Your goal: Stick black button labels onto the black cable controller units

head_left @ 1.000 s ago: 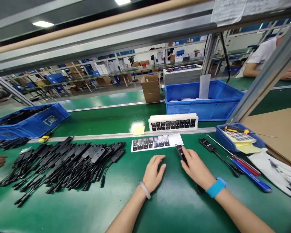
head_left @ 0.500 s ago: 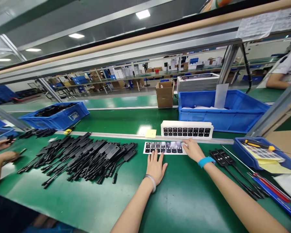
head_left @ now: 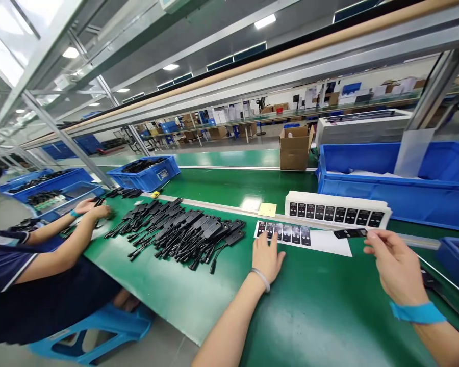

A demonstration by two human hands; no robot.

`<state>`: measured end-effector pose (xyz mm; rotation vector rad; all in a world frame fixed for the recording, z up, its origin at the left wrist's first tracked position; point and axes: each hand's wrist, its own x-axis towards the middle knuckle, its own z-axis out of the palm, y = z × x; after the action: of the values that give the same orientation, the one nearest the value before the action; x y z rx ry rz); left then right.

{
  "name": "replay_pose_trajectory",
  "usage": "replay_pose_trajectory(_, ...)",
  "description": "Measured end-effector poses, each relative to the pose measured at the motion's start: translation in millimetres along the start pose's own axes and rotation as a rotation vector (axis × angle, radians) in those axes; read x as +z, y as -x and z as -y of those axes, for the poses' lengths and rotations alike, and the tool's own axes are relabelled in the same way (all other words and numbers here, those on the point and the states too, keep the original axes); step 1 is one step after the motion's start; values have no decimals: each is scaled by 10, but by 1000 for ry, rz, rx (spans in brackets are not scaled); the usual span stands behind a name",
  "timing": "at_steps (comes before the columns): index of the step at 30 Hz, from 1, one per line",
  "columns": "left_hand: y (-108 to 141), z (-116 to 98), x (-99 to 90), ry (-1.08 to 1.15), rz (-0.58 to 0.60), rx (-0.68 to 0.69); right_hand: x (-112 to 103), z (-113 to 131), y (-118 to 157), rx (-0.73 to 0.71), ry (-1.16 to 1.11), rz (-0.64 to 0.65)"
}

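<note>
My left hand [head_left: 266, 256] rests with its fingers spread on the left end of a sticker sheet [head_left: 331, 241]. Several black labels remain in a row on that sheet, and its right part is bare white backing. Between the thumb and fingertips of my right hand [head_left: 396, 262] is a black label [head_left: 351, 233], held by its right end above the table, clear of the backing. Behind the sheet stands a white stack of label sheets [head_left: 338, 210], its front showing a row of black labels. Left of my left hand lies a pile of black cabled modules [head_left: 191, 229].
A yellow sticky note [head_left: 267, 209] lies behind the sheet. Blue bins [head_left: 371, 186] and a cardboard box [head_left: 295, 148] stand beyond. At far left a co-worker's hands [head_left: 95, 209] handle black parts beside blue trays [head_left: 69, 196]. Another module [head_left: 430, 279] lies beside my right wrist.
My right hand has moved right, off the sheet, with a black label now in its fingers. The left hand stays on the sheet. The view has swung left, showing more of the co-worker.
</note>
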<state>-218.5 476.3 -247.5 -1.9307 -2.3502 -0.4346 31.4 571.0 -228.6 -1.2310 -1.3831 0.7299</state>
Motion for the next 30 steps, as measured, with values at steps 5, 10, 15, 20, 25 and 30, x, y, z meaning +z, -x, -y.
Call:
replay_pose_trajectory(5, -45, 422, -276, -137, -115, -465, -105, 99, 493, 70, -49, 99)
replay_pose_trajectory(10, -7, 569, -321, -158, -43, -530, -10, 76, 744, 45, -108, 161)
replay_pose_trajectory(15, 2, 468, -300, -138, -59, -447, -13, 96, 785, 31, -98, 161)
replay_pose_trajectory(20, -19, 493, -306, -20, -41, -473, -34, 111, 811, 32, -116, 172)
replay_pose_trajectory(25, 19, 431, -303, 274, 2, -363, -6, 98, 851, 42, -129, 213)
replay_pose_trajectory(30, 160, 32, -165, 799, 187, -235, 28, 104, 898, 21, -152, 278)
